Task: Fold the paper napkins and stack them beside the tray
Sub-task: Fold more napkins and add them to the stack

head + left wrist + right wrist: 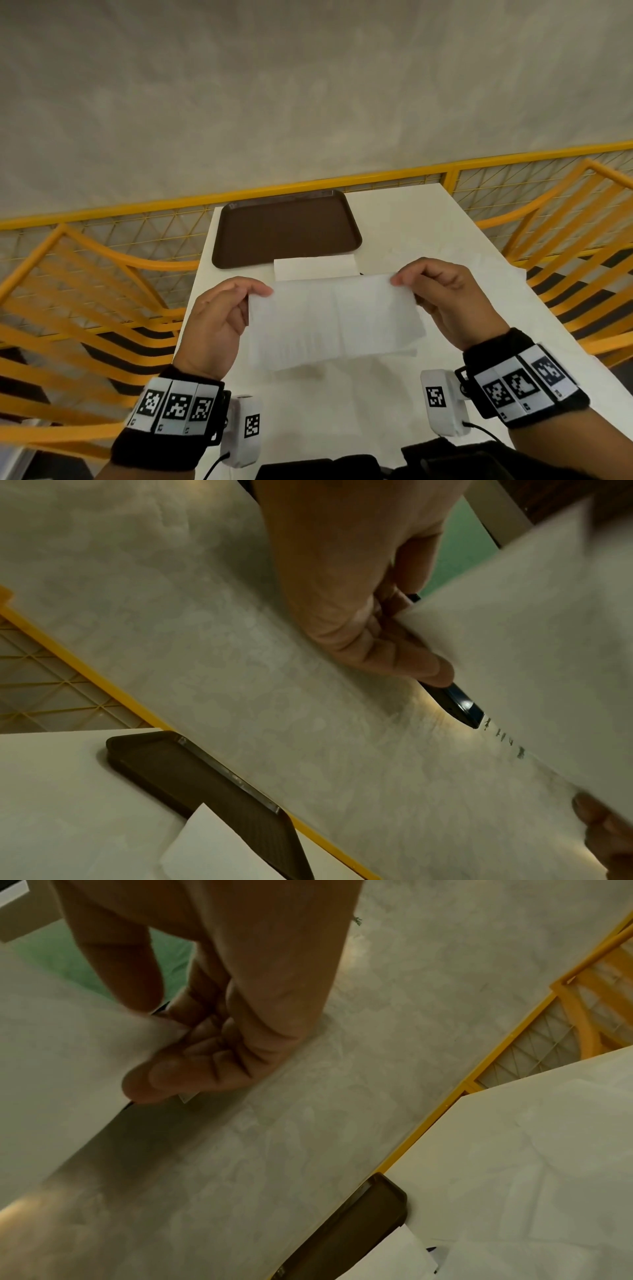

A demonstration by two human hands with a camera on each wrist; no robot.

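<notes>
I hold a white paper napkin [334, 318] spread above the white table [428, 233], one upper corner in each hand. My left hand [219, 318] pinches its left corner between thumb and fingers. My right hand [442, 298] pinches the right corner the same way. In the left wrist view the napkin [534, 647] hangs from the curled fingers [404, 656]. The right wrist view has the napkin [61, 1047] pinched by the right hand [212, 1053]. A folded napkin [313, 269] lies flat against the near edge of the brown tray [284, 229].
Yellow slatted chairs [85, 301] flank the table on both sides, with a yellow mesh railing [342, 183] behind it. More white paper [445, 274] lies on the table at the right, behind my right hand. A small dark object [432, 1250] peeks out beside the folded napkin.
</notes>
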